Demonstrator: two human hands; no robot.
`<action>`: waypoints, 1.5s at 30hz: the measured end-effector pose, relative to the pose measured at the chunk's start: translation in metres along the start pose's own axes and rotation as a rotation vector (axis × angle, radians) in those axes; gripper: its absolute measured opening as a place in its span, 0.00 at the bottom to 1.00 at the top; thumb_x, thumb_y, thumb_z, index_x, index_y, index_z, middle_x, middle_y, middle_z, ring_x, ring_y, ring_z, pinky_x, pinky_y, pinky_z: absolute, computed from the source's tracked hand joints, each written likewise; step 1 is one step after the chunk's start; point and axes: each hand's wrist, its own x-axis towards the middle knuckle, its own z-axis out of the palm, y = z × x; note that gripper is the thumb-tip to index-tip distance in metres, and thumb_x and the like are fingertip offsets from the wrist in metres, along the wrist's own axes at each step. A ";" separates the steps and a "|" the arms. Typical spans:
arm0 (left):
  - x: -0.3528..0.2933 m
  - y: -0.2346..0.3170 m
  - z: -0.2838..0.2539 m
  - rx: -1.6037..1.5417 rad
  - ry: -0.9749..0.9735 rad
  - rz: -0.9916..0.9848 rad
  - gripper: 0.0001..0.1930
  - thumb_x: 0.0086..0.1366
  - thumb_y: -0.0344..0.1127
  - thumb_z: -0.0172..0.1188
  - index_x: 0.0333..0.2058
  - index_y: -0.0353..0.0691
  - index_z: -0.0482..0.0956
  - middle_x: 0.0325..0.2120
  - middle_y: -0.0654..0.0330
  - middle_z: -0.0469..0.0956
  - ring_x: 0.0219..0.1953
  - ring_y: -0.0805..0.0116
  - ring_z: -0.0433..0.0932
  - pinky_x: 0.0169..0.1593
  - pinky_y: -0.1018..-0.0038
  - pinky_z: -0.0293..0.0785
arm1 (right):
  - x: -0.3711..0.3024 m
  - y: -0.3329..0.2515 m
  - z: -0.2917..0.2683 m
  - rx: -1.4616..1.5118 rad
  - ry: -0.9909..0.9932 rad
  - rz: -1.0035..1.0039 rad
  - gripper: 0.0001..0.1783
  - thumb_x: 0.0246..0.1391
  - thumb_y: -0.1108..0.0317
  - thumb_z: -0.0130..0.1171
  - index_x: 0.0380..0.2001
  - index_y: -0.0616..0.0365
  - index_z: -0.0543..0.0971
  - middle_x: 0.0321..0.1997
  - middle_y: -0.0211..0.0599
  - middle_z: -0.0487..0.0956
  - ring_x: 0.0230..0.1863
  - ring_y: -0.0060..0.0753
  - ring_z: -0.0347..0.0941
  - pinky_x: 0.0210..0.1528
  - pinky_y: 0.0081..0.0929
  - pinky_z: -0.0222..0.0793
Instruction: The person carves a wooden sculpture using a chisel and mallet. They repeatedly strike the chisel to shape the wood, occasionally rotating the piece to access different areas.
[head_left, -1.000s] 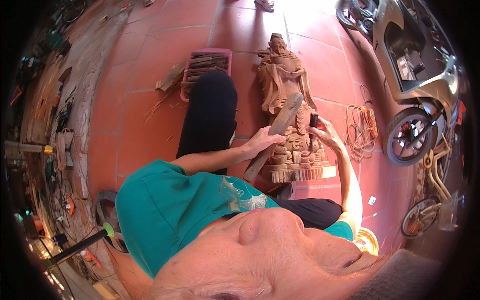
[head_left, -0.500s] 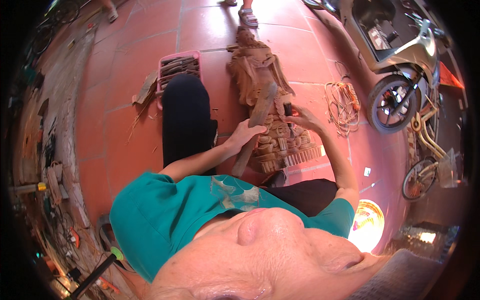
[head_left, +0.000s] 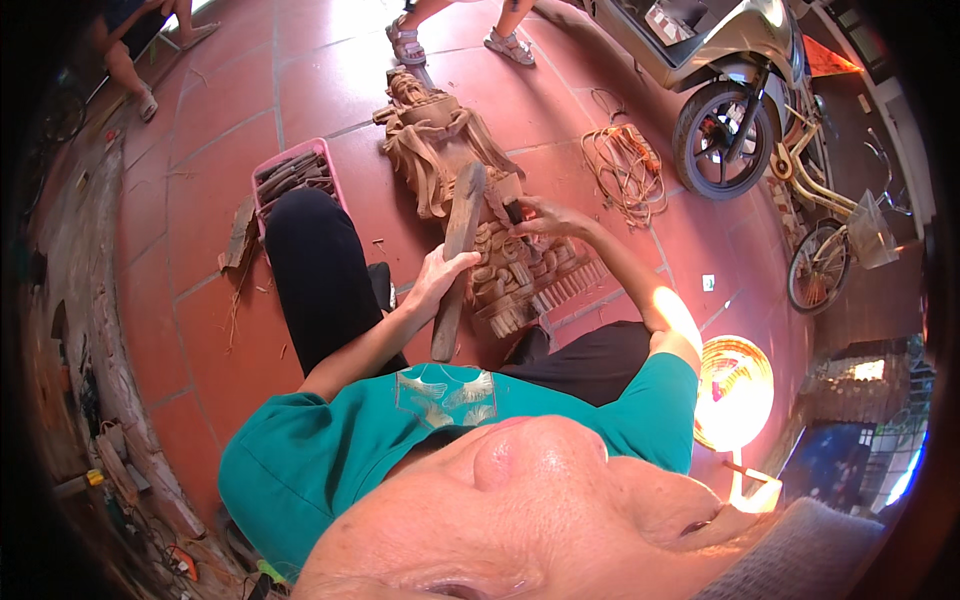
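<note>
A carved wooden statue (head_left: 440,150) of a robed, bearded figure lies on its back on the tiled floor, its head away from me and its ornate base towards my lap. My left hand (head_left: 440,278) is wrapped round a long, flat wooden club (head_left: 464,215), which slants above the carving. Over the statue's lower half, my right hand (head_left: 548,217) grips a chisel (head_left: 515,211) with a dark handle end; its blade is hidden from me. The club's far part is close to the chisel, but contact between them cannot be made out.
Beside my left knee, a pink basket (head_left: 327,160) holds several chisels, with a wood piece (head_left: 238,235) near it. A coiled orange cable (head_left: 625,175) lies right of the statue. Beyond are a motorbike (head_left: 725,135), a bicycle (head_left: 825,255) and another person's sandalled feet (head_left: 408,45).
The view has shifted, so the statue and basket appear farther left. At the far end, the other person's feet have moved and another person's legs show at upper left. Both hands keep their holds.
</note>
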 end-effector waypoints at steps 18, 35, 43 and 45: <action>-0.002 0.000 0.001 -0.022 -0.013 -0.019 0.16 0.62 0.42 0.66 0.40 0.41 0.71 0.22 0.65 0.73 0.19 0.76 0.74 0.24 0.76 0.74 | -0.008 -0.006 0.004 -0.167 0.074 -0.083 0.33 0.51 0.52 0.68 0.59 0.52 0.74 0.43 0.41 0.83 0.43 0.37 0.77 0.50 0.38 0.71; -0.005 0.003 0.003 -0.009 -0.009 -0.060 0.16 0.62 0.43 0.65 0.41 0.40 0.72 0.22 0.65 0.73 0.19 0.75 0.73 0.23 0.77 0.73 | -0.007 -0.003 0.010 -0.188 0.081 -0.120 0.33 0.51 0.53 0.65 0.59 0.51 0.73 0.40 0.42 0.81 0.40 0.39 0.75 0.46 0.40 0.70; -0.005 0.006 0.004 -0.020 -0.014 -0.059 0.16 0.62 0.43 0.65 0.41 0.39 0.73 0.22 0.64 0.74 0.19 0.74 0.74 0.23 0.76 0.72 | -0.016 -0.036 0.004 -0.193 0.038 -0.031 0.35 0.48 0.47 0.67 0.58 0.52 0.75 0.48 0.47 0.82 0.52 0.45 0.76 0.55 0.40 0.68; -0.006 0.007 0.004 -0.010 -0.001 -0.069 0.16 0.62 0.43 0.65 0.40 0.39 0.73 0.22 0.64 0.74 0.18 0.73 0.74 0.23 0.76 0.72 | -0.017 -0.038 0.004 -0.214 0.043 -0.030 0.35 0.48 0.47 0.67 0.58 0.52 0.75 0.49 0.47 0.82 0.52 0.45 0.76 0.55 0.40 0.68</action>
